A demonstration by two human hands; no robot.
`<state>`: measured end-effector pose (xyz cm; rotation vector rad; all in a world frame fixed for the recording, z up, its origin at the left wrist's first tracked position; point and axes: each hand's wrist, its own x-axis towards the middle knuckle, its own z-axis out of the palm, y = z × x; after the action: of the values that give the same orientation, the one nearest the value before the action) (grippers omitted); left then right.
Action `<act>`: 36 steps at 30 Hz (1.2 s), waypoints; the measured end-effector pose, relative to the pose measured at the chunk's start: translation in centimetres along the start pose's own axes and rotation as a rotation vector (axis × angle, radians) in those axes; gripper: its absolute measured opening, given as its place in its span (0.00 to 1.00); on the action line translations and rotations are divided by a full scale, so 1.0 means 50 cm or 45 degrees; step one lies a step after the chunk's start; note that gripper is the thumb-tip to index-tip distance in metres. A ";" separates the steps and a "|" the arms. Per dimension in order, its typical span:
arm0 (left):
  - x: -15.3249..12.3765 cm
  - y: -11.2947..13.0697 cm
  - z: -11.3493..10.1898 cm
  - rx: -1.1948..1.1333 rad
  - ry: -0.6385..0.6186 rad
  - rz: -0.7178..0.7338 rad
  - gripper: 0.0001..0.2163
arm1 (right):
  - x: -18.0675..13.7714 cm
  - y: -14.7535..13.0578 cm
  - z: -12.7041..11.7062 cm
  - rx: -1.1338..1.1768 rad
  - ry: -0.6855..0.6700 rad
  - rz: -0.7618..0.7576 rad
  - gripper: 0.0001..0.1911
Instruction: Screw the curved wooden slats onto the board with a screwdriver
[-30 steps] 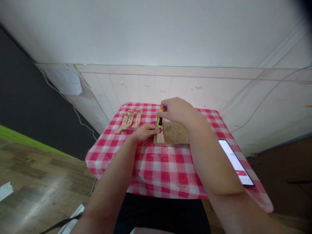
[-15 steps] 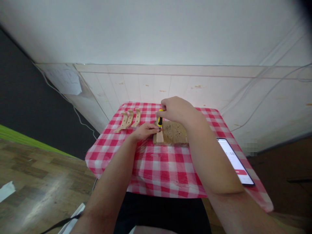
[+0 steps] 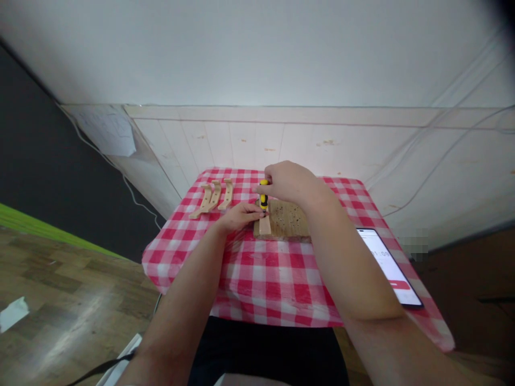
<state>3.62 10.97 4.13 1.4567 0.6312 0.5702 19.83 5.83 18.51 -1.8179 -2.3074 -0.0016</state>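
Note:
My right hand is closed round the handle of a yellow and black screwdriver, which stands upright with its tip down. Under the tip lies a pale wooden bracket, flat on the left end of a brown wooden board dotted with dark holes. From the left, my left hand grips the bracket's edge, its fingertips close to the screwdriver tip. Whether a screw sits between those fingers is too small to tell.
Several similar curved wooden brackets with holes lie at the table's back left. A phone showing a timer is by the right edge, beside my forearm. A red-and-white checked cloth covers the table, which stands near a white wall.
The screwdriver handle has turned slightly within my right hand, showing more yellow. My left hand keeps its place, and the view has shifted very slightly.

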 end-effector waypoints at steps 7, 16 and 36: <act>-0.004 0.008 0.002 0.021 -0.002 0.028 0.16 | -0.006 -0.007 -0.004 0.151 -0.022 -0.194 0.12; 0.000 -0.004 0.000 -0.060 -0.001 -0.038 0.14 | -0.007 -0.016 -0.007 -0.098 0.009 0.116 0.20; -0.004 0.003 0.006 -0.043 0.036 -0.027 0.13 | -0.011 -0.009 -0.013 -0.051 0.106 0.071 0.15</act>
<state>3.71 10.61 4.31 1.4105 0.6555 0.5829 19.61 5.13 19.14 -1.8636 -2.2146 -0.1138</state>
